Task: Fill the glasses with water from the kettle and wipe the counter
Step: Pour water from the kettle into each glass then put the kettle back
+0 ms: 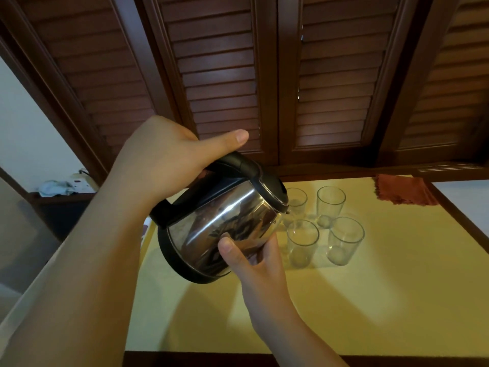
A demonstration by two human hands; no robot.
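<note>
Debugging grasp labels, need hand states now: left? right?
Left hand: grips the kettle handle.
Right hand: cups the kettle's steel body from below.

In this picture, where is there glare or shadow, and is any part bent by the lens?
Head view: bright streaks of glare on the steel kettle; soft shadows of arms and kettle on the yellow counter; the shutters lean outward from wide-angle distortion; the glasses look slightly soft.
</note>
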